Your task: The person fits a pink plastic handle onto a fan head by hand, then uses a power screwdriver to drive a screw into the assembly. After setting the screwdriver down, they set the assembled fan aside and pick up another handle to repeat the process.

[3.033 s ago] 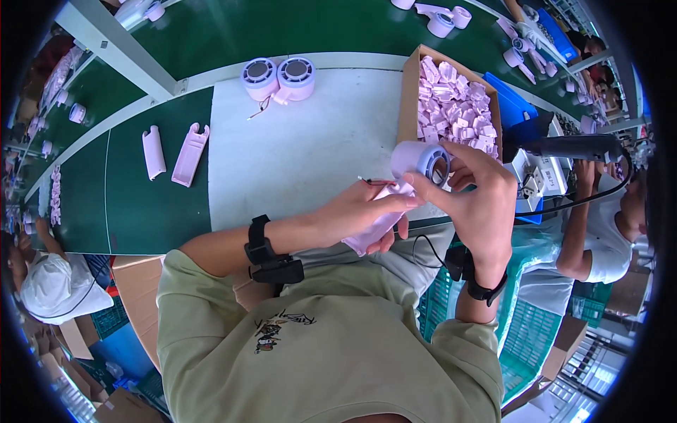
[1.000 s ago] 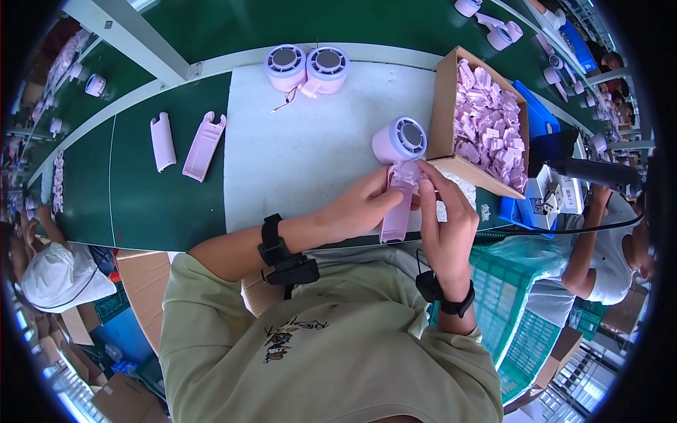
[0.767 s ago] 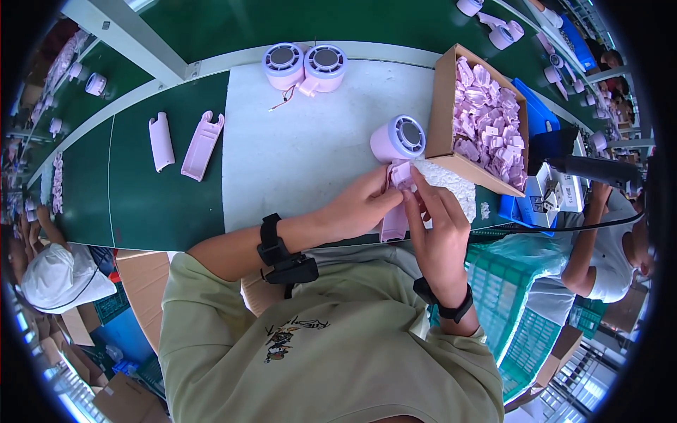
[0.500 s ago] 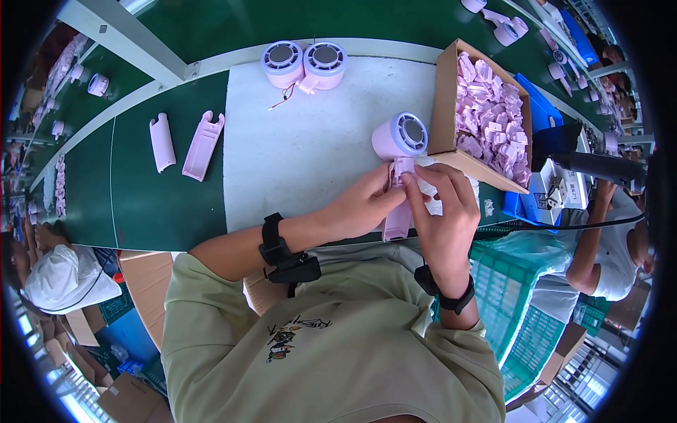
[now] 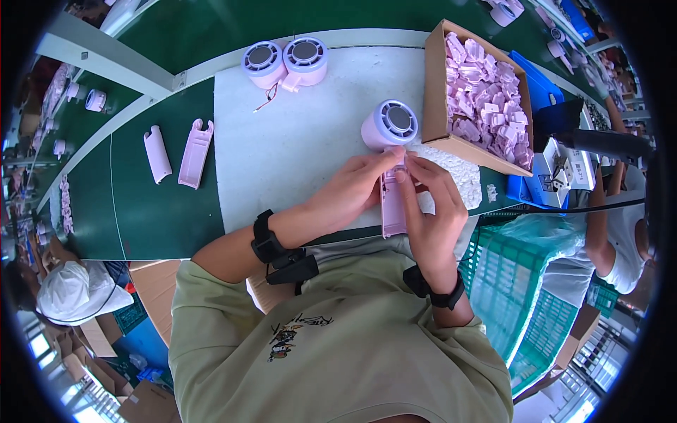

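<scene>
A pink handheld fan [image 5: 390,125] with a round purple-rimmed head is held between my hands, its open, hollow handle pointing toward me. My left hand [image 5: 352,187] grips it from the left, thumb pressed at the neck just below the head. From the right, the bent fingers of my right hand [image 5: 438,211] close on the upper handle. What lies under my fingertips is hidden. Two fan heads [image 5: 305,56] stand together farther back, with a thin wire and connector beside them. To the left lie a handle cover [image 5: 157,154] and a hollow handle shell [image 5: 195,155].
A cardboard box [image 5: 436,92] full of small pink plastic parts stands at right, with blue bins [image 5: 539,84] behind. A white sheet [image 5: 282,141] covers part of the green table. A green crate [image 5: 508,282] is beside me. Other people sit left and right.
The view has shifted slightly. My left thumb has moved up to the fan's neck, covering the small piece seen there before, and more of the hollow handle now shows.
</scene>
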Demonstrator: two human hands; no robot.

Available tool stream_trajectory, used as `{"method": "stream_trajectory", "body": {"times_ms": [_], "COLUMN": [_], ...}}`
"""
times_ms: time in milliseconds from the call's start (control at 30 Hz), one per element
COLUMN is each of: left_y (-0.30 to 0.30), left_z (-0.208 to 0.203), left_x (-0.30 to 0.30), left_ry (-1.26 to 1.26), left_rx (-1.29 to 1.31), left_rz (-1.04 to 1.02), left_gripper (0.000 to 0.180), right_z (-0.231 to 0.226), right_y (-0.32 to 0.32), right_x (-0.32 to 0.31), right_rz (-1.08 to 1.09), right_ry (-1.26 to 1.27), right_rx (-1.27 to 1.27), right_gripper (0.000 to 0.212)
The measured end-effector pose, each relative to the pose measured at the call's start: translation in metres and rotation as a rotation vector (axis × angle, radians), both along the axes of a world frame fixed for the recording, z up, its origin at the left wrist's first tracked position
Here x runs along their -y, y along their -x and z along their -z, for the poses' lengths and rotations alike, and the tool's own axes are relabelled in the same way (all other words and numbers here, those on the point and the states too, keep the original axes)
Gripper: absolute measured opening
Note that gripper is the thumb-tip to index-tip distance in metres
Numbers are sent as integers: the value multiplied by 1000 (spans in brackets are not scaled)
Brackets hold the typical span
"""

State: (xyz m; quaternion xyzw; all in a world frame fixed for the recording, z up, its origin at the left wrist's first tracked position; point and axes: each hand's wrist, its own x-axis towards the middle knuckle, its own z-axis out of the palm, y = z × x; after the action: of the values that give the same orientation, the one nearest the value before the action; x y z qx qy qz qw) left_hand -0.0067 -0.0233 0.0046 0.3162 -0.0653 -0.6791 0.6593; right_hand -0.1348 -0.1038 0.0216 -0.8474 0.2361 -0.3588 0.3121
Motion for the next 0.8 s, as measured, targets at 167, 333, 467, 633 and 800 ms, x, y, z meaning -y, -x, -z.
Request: {"method": "stream_trajectory", "body": {"times_ms": [167, 333, 467, 633, 800], "left_y": [6, -1, 4, -1, 3], "left_z": [-3, -25, -17, -14, -7], "left_x": [0, -8, -1, -3, 1], "left_ry": [136, 198, 230, 232, 327], "left_rx": [270, 510, 583, 575, 622], "left_rz": [36, 138, 113, 107, -31], "left_gripper": [48, 51, 53, 55, 57], "right_z": [3, -22, -19, -29, -22], "right_y": [8, 20, 18, 13, 11], "right_x": [-5, 1, 2, 2, -1], "right_rz": [40, -210, -319, -221, 131], "right_ry": [-602, -1209, -1404, -1323, -5], "right_rx": [149, -19, -72, -138, 49], "right_gripper": [16, 28, 40, 36, 25]}}
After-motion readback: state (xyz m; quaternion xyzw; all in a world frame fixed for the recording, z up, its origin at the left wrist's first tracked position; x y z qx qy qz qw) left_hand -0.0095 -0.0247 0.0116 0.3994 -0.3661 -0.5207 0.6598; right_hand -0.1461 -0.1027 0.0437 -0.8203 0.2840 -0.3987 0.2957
